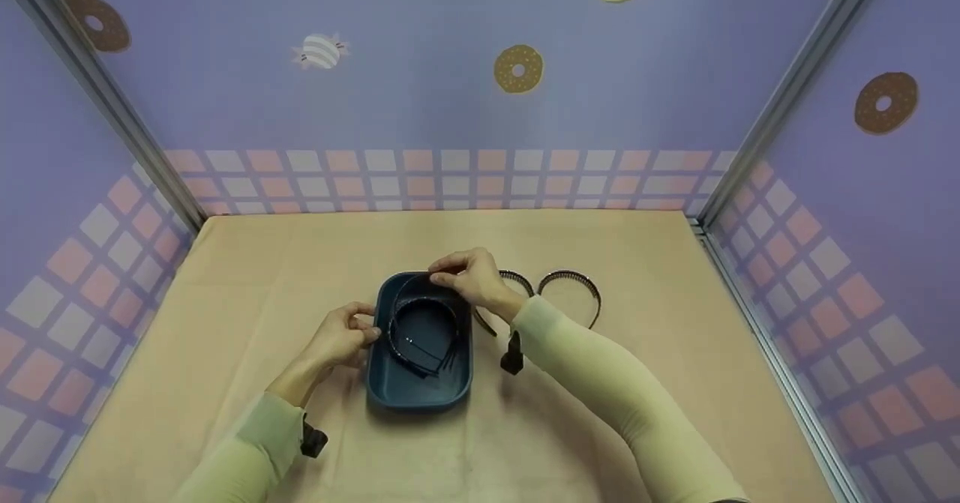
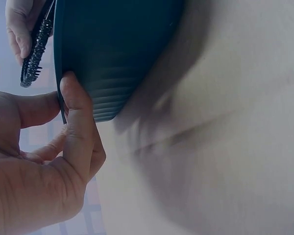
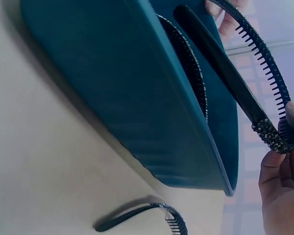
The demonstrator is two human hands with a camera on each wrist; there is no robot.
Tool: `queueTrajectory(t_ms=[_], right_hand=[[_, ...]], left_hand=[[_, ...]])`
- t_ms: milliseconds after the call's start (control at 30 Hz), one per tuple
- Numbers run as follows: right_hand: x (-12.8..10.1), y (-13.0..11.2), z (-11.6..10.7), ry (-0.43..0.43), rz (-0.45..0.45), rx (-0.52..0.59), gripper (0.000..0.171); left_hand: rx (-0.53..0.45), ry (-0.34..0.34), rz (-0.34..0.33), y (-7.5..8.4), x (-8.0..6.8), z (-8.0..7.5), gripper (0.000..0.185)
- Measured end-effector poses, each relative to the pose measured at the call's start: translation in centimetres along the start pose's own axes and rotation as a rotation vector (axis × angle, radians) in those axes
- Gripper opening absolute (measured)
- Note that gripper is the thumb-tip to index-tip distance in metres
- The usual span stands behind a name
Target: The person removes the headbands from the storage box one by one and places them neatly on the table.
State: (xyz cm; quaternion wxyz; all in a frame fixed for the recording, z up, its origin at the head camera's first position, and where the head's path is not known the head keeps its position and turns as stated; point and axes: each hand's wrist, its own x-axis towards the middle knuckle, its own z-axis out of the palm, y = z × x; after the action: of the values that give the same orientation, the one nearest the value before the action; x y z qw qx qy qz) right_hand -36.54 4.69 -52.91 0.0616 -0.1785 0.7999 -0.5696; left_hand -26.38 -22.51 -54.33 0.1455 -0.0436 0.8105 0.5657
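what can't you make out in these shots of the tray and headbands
- Head view: how many headbands lie in the tray; they overlap and are small.
- Head view: the left table headband, partly hidden by the right hand.
- Left wrist view: the tray's inside, only its outer wall shows beside the left hand.

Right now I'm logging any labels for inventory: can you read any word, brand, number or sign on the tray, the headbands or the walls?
None: no readable text in any view. The blue tray, the headbands and the wall's doughnut pictures carry no words or numbers.
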Motion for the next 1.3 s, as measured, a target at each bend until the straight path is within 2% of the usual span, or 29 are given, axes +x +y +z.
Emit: queueTrajectory(t_ms=[300, 467, 667, 1300], right_hand=[[-0.2, 0.2, -2.4, 0.028, -0.017, 0.016, 0.014], [-0.6, 0.5, -4.0, 0.05, 0.017, 0.037, 0.016], [-0.8, 0.8, -6.1, 0.108, 0.078, 0.063, 0.016], [-2.1, 3.0, -12.5, 0.287, 0.137, 0.079, 0.02]], left_hand=[[-0.002, -0.005, 0.0, 0.1, 0.0, 0.0, 0.05], [-0.005, -0.005, 0.007, 0.0, 0.1, 0.0, 0.05], [-0.005, -0.008, 0.002, -0.1, 0.1, 0.0, 0.048], [-0.008, -0.01, 0.002, 0.0, 0.1, 0.0, 0.046]])
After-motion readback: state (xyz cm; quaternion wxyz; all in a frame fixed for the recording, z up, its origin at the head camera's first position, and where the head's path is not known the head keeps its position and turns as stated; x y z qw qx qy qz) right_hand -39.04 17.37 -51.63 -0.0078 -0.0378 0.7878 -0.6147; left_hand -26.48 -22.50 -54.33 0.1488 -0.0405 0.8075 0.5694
